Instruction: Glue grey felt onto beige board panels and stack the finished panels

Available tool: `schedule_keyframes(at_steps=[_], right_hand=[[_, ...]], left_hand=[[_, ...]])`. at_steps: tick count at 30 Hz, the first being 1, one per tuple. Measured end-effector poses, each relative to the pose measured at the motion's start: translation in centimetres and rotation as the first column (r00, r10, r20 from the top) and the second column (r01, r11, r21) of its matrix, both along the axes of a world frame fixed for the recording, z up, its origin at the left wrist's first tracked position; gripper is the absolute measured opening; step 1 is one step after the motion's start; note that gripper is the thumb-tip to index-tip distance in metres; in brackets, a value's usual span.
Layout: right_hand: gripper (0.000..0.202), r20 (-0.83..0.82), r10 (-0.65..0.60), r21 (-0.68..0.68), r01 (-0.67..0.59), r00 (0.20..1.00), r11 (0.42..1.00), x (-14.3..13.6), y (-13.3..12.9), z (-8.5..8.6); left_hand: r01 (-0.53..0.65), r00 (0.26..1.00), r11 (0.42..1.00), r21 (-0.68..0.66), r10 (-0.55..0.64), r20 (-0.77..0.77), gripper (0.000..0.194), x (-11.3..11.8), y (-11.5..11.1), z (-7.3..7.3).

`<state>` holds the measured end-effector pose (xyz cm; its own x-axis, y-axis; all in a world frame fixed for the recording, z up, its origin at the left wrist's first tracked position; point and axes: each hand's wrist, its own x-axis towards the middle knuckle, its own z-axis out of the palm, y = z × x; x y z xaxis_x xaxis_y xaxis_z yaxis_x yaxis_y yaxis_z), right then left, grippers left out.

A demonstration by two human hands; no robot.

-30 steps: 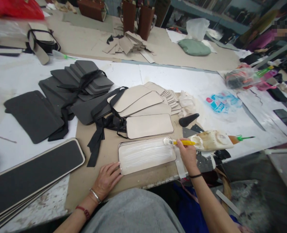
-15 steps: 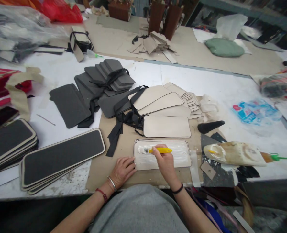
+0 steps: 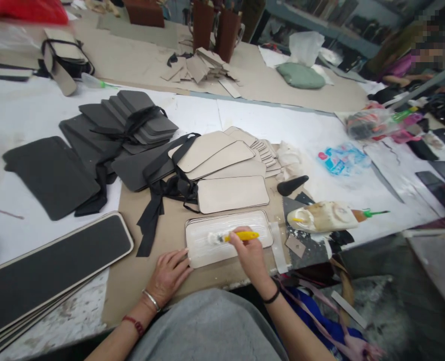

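My right hand (image 3: 249,250) is closed on a yellow-handled brush (image 3: 243,235), whose bristles rest on a pale rounded panel (image 3: 203,250) coated with streaky white paste. The panel tops a small stack on brown board. At its lower left corner, my left hand (image 3: 170,273) lies flat with fingers spread, fingertips touching the edge. Just above sits another beige panel (image 3: 233,194), beside a fan of beige panels (image 3: 210,153) tied with a black strip (image 3: 150,215). A paste-smeared container (image 3: 322,216) lies on its side at the right.
Dark grey panels (image 3: 56,175) fan out at the left. Long black panels with beige borders (image 3: 56,271) are stacked at the lower left. A black curved object (image 3: 293,185) and blue printed plastic (image 3: 344,159) lie to the right. A person (image 3: 406,67) is at the far upper right.
The camera view has swung right, so the table's items appear further left. The brush has moved left over the panel, and white paste now covers its left part too. Both hands keep their hold or touch.
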<state>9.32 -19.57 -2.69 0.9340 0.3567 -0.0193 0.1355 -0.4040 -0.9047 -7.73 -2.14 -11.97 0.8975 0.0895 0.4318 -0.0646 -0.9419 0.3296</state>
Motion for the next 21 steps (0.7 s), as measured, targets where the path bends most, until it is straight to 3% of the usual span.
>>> schedule_keyframes(at_steps=[3,7,10,16,21], right_hand=[[0.027,0.008,-0.010,-0.041,0.010,1.000,0.999,1.0,-1.7,-1.2],[0.037,0.113,-0.297,-0.129,0.311,0.948,0.942,5.4,-8.0,-1.6],[0.041,0.152,-0.383,-0.222,0.409,0.911,0.885,7.0,-11.6,-0.9],[0.045,0.192,-0.354,-0.307,0.398,0.915,0.864,5.1,-13.0,-0.2],[0.046,0.206,-0.331,-0.454,0.389,0.921,0.801,4.7,-13.6,1.1]], left_hand=[[0.016,1.000,1.000,0.003,-0.016,0.008,0.015,0.1,0.2,-0.2],[0.025,1.000,1.000,0.010,-0.025,0.014,0.014,0.1,0.2,-0.1],[0.019,1.000,1.000,-0.006,-0.019,0.001,0.014,0.1,0.2,0.0],[0.019,1.000,1.000,0.003,-0.019,-0.001,0.015,0.3,0.1,-0.1],[-0.006,1.000,1.000,-0.015,0.006,0.029,0.015,0.3,-0.3,1.1]])
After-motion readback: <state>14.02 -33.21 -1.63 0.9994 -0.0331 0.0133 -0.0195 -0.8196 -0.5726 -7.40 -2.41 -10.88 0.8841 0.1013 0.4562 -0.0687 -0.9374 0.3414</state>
